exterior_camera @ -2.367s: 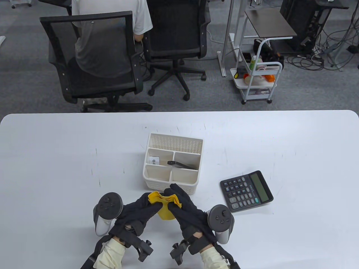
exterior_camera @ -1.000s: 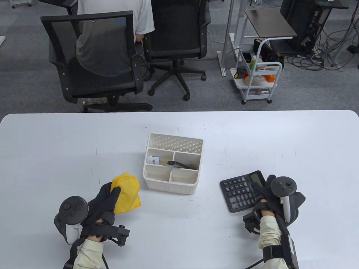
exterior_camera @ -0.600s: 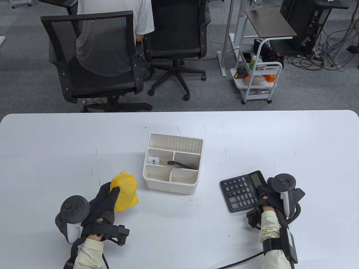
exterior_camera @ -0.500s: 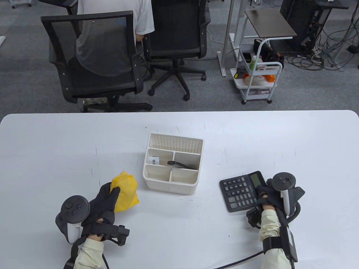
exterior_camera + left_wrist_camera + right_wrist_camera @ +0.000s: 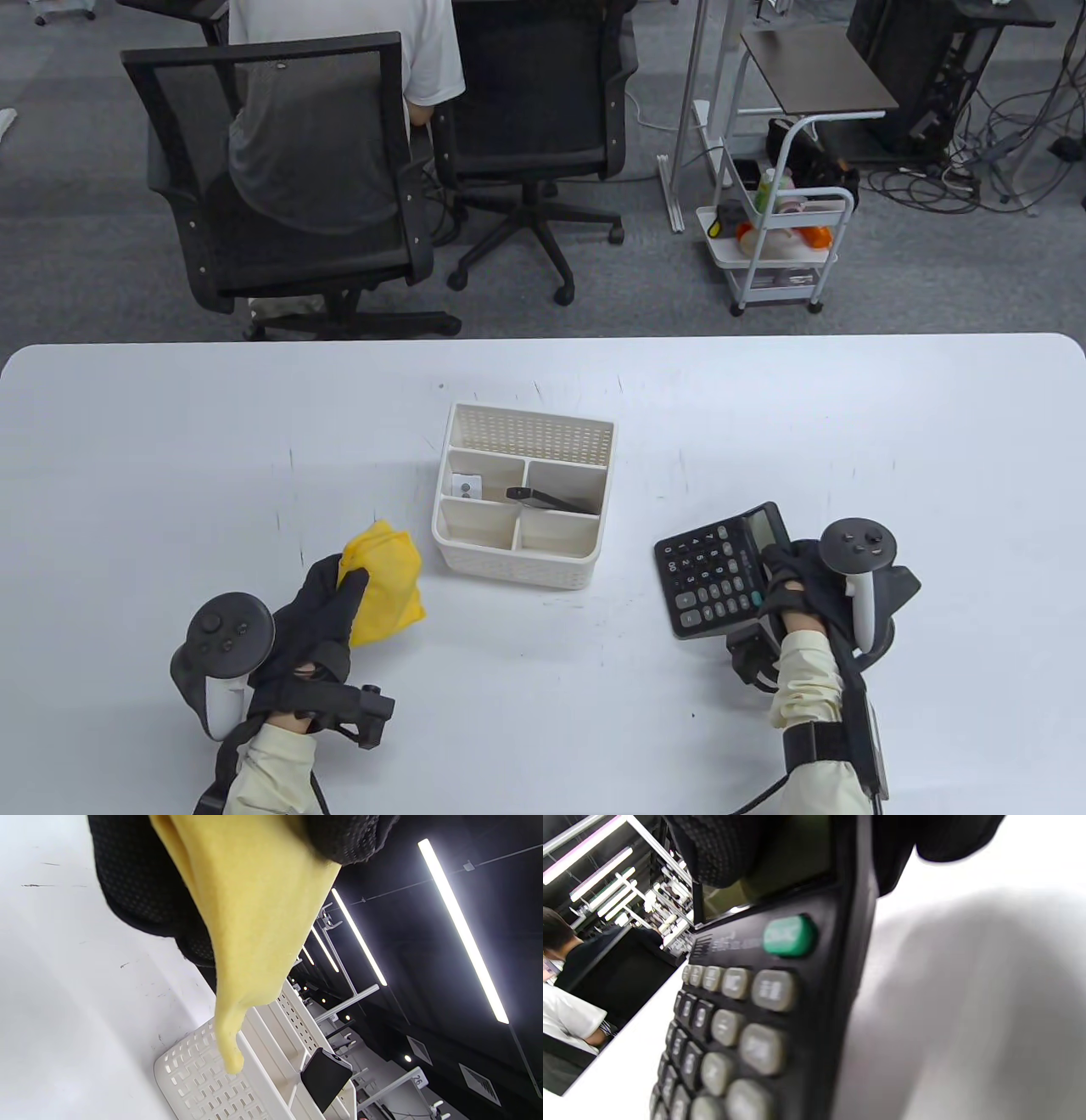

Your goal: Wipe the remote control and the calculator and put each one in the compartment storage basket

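Observation:
My right hand (image 5: 785, 581) grips the right end of the black calculator (image 5: 717, 573), thumb over its display, and holds it lifted and tilted off the table; up close the calculator (image 5: 746, 1014) shows grey keys and one green key. My left hand (image 5: 327, 594) holds the folded yellow cloth (image 5: 383, 581) left of the white compartment basket (image 5: 522, 556); the cloth (image 5: 250, 921) hangs from my fingers (image 5: 140, 891). The black remote control (image 5: 543, 498) leans in the basket's middle right compartment and shows again in the left wrist view, where the remote (image 5: 324, 1077) sticks up from the basket (image 5: 199, 1077).
The basket stands mid-table between my hands. A small white card with dots (image 5: 466, 487) lies in its middle left compartment. Beyond the far table edge are office chairs (image 5: 280, 178), a seated person (image 5: 339, 93) and a white cart (image 5: 785, 246).
My right hand closed round the calculator's right end, then lifted and turned it slightly leftward. My left hand with the cloth has stayed nearly still left of the basket.

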`<action>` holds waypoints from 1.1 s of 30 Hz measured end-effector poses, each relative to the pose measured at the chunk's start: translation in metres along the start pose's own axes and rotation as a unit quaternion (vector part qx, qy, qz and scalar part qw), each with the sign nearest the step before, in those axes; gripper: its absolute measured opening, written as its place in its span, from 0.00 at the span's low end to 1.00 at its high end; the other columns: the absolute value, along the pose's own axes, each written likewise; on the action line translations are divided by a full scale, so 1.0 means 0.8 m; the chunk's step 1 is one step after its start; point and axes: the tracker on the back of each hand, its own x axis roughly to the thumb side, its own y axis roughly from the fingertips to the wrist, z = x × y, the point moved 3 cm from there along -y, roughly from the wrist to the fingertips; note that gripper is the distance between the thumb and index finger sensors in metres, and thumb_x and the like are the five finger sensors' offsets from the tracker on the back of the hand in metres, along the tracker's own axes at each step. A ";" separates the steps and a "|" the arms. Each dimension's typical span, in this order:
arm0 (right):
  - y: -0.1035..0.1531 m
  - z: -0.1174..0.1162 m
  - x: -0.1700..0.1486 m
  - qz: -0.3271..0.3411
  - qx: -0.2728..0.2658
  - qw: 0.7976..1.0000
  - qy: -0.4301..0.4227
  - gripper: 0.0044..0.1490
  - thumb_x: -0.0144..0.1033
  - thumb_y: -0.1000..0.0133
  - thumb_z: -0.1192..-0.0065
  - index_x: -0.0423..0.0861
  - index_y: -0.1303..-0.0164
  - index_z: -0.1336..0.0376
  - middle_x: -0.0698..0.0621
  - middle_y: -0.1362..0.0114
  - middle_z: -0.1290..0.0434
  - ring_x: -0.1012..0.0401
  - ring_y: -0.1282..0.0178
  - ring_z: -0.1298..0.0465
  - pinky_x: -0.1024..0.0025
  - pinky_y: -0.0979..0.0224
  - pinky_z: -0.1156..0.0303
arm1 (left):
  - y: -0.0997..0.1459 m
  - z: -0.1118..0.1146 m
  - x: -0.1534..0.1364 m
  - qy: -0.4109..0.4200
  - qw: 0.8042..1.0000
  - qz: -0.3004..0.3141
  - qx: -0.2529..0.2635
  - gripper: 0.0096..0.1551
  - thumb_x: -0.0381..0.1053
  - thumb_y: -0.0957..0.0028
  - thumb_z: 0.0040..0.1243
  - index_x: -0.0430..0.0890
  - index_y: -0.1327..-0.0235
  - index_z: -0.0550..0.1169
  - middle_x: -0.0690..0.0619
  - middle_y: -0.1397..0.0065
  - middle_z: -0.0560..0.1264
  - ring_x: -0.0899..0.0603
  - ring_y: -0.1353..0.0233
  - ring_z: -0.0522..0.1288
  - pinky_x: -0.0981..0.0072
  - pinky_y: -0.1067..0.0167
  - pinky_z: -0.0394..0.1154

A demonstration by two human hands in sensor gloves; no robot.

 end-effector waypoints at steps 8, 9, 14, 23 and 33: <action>0.025 0.009 0.008 0.024 -0.030 0.992 -0.121 0.29 0.38 0.41 0.39 0.35 0.35 0.35 0.40 0.36 0.27 0.45 0.43 0.18 0.48 0.43 0.23 | 0.000 0.001 0.002 0.021 1.000 0.005 -0.005 0.20 0.53 0.41 0.55 0.52 0.38 0.77 0.51 0.44 0.88 0.43 0.45 0.90 0.53 0.51 0.85; 0.029 0.012 0.009 0.025 -0.036 0.989 -0.142 0.29 0.38 0.41 0.39 0.34 0.35 0.35 0.39 0.36 0.28 0.45 0.44 0.18 0.48 0.43 0.23 | 0.000 0.002 0.002 0.026 1.000 0.006 -0.007 0.20 0.53 0.41 0.55 0.52 0.38 0.77 0.51 0.44 0.88 0.43 0.46 0.90 0.53 0.51 0.86; 0.061 0.040 0.032 0.061 -0.059 0.975 -0.207 0.29 0.38 0.40 0.39 0.34 0.35 0.34 0.39 0.37 0.27 0.46 0.46 0.18 0.48 0.45 0.23 | 0.001 0.005 0.008 0.039 0.999 0.015 -0.017 0.20 0.53 0.40 0.55 0.51 0.38 0.77 0.50 0.43 0.88 0.43 0.45 0.90 0.54 0.52 0.86; 0.130 0.009 0.098 0.167 0.037 0.957 -0.235 0.30 0.37 0.41 0.38 0.30 0.36 0.32 0.36 0.40 0.19 0.47 0.50 0.13 0.50 0.48 0.18 | 0.004 0.004 0.011 0.042 0.998 0.025 -0.029 0.20 0.53 0.40 0.56 0.48 0.39 0.79 0.49 0.43 0.89 0.43 0.46 0.91 0.54 0.53 0.87; 0.205 -0.103 0.152 0.243 0.141 0.928 -0.245 0.31 0.38 0.40 0.38 0.31 0.34 0.34 0.36 0.39 0.22 0.47 0.50 0.16 0.50 0.46 0.22 | 0.007 -0.012 0.015 0.016 0.999 0.033 0.010 0.22 0.55 0.40 0.56 0.49 0.38 0.78 0.49 0.40 0.87 0.42 0.42 0.88 0.53 0.49 0.85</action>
